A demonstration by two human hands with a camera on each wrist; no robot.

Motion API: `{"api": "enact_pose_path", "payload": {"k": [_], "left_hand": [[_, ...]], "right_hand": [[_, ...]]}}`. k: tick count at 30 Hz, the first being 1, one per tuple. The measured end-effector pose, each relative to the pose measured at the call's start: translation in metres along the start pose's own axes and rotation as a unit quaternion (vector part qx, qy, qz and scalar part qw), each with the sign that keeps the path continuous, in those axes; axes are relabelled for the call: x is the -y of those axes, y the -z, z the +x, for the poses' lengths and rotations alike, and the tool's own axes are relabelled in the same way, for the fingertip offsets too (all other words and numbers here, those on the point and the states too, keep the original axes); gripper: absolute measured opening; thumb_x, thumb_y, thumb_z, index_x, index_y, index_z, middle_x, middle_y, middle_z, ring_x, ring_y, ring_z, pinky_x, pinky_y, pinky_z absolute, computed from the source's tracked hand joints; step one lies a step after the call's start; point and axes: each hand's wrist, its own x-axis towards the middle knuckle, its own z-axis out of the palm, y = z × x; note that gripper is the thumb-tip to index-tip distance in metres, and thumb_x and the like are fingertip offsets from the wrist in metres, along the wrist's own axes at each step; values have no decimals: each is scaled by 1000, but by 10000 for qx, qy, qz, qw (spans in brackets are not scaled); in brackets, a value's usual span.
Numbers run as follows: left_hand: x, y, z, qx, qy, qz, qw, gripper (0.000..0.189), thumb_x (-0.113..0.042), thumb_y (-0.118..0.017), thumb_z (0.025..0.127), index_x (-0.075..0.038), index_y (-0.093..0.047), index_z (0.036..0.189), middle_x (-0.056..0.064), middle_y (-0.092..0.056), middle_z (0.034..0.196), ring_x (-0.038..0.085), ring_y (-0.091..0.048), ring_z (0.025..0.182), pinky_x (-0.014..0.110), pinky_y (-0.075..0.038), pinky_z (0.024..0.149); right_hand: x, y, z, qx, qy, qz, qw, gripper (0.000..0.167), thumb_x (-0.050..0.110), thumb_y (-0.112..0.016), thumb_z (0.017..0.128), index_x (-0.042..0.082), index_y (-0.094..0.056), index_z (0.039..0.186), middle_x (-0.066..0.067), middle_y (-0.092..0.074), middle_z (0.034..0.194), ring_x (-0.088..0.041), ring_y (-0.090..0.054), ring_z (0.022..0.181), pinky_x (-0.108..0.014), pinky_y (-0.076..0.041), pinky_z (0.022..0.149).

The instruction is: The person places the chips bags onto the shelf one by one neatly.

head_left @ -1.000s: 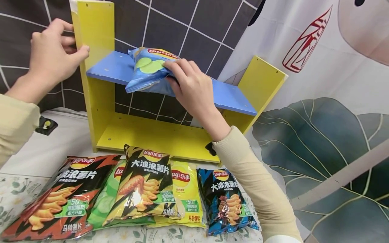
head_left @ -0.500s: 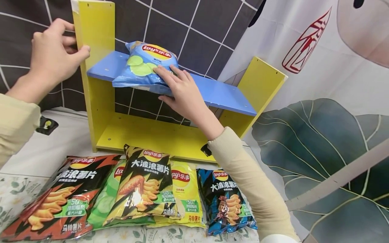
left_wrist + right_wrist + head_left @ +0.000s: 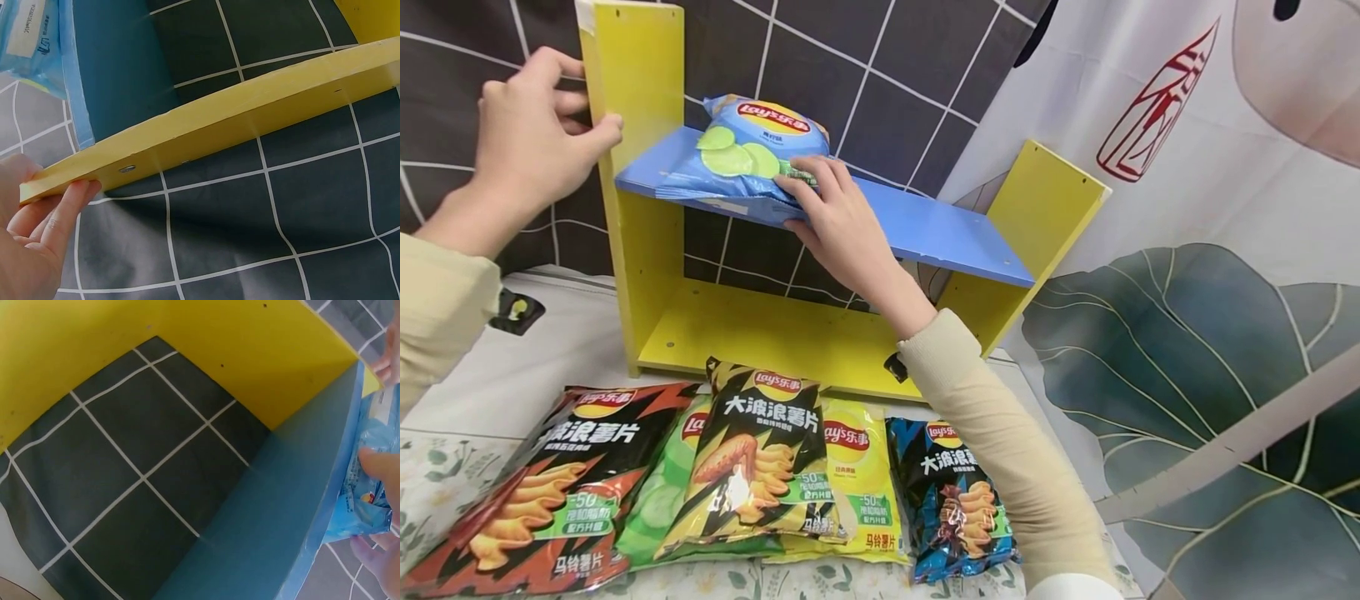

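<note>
My right hand (image 3: 850, 233) holds the right end of a light blue bag of lime potato chips (image 3: 730, 158), fingers on its front and thumb low at the underside. The bag lies tilted on the left part of the blue shelf board (image 3: 955, 237), its lower edge overhanging the front. In the right wrist view, the thumb presses the bag's (image 3: 353, 503) underside. My left hand (image 3: 523, 142) grips the yellow left side panel (image 3: 640, 75) of the shelf near its top. The left wrist view has thumb and fingers on opposite faces of that panel (image 3: 187, 134).
Below the shelf lie several chip bags: a red and black one (image 3: 542, 492), a green one (image 3: 658, 500), a black and gold one (image 3: 760, 458), a yellow one (image 3: 865, 492) and a blue and black one (image 3: 955, 500). The yellow bottom board (image 3: 775, 333) stands behind them.
My right hand has moved left along the blue board with the light blue bag, which has turned its front more toward the head camera. My left hand has stayed put.
</note>
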Motion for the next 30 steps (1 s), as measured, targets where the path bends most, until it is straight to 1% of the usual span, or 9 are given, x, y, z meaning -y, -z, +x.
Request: {"api": "enact_pose_path", "payload": {"k": [3,5,9,12,16,20,27,28,30], "left_hand": [[0,0,0,-6,-11,-4,10000,54,-31,-54,90,-7,-44,137,18,-60,126,-38,-27,63,-1,-37,88],[0,0,0,-12,-24,-19,10000,53,-30,-54,90,-7,-45,137,19,-60,125,-38,-26,61,-2,-36,87],[0,1,0,-13,16,-59,10000,54,-30,-55,90,-7,-45,137,19,-60,125,-38,-27,60,-2,-37,85],[0,0,0,-24,32,-54,10000,54,-31,-55,90,-8,-45,138,18,-60,126,-37,-27,60,-3,-37,83],[1,0,0,-35,-8,1,10000,54,-32,-54,90,-9,-44,138,17,-60,126,-37,-26,61,-3,-37,83],[0,0,0,-3,17,-11,10000,55,-32,-54,90,-9,-44,138,17,-60,126,-37,-27,61,-3,-37,83],[-1,-1,0,16,15,-20,10000,55,-32,-54,90,-8,-44,138,18,-60,126,-36,-28,62,-1,-38,86],[-1,-1,0,17,-1,-4,10000,55,-32,-54,90,-9,-44,138,18,-60,127,-36,-27,63,-1,-38,86],[0,-2,0,9,-48,13,10000,55,-32,-54,90,-8,-44,138,19,-60,127,-37,-26,62,-2,-38,84]], "right_hand": [[2,-1,2,-121,-65,-72,9999,42,24,-60,94,12,-57,134,-11,-54,130,-27,-45,121,-31,-41,106],[3,-2,3,-29,-153,-73,9999,42,23,-59,95,13,-55,136,-10,-54,129,-26,-46,121,-30,-42,104],[3,-4,7,294,-271,53,9992,46,17,-55,97,13,-48,142,-9,-52,136,-26,-44,129,-29,-35,113],[3,-6,8,421,-281,191,9985,48,11,-52,97,13,-44,144,-8,-49,141,-23,-39,136,-28,-33,115],[4,-7,10,513,-325,253,9978,49,3,-47,97,14,-43,145,-6,-46,145,-21,-33,141,-29,-40,109],[7,-8,14,588,-368,261,9973,53,-3,-45,96,15,-43,145,-6,-46,146,-21,-32,142,-29,-47,102],[12,-7,17,897,-448,291,9945,58,-4,-46,95,18,-38,148,-5,-40,150,-22,-26,146,-32,-44,106],[12,-7,17,890,-404,268,9948,58,-4,-46,95,17,-38,148,-5,-40,151,-23,-25,147,-32,-43,107],[12,-7,16,844,-272,186,9959,55,-1,-45,97,16,-38,148,-6,-40,152,-26,-25,147,-33,-37,112]]}}
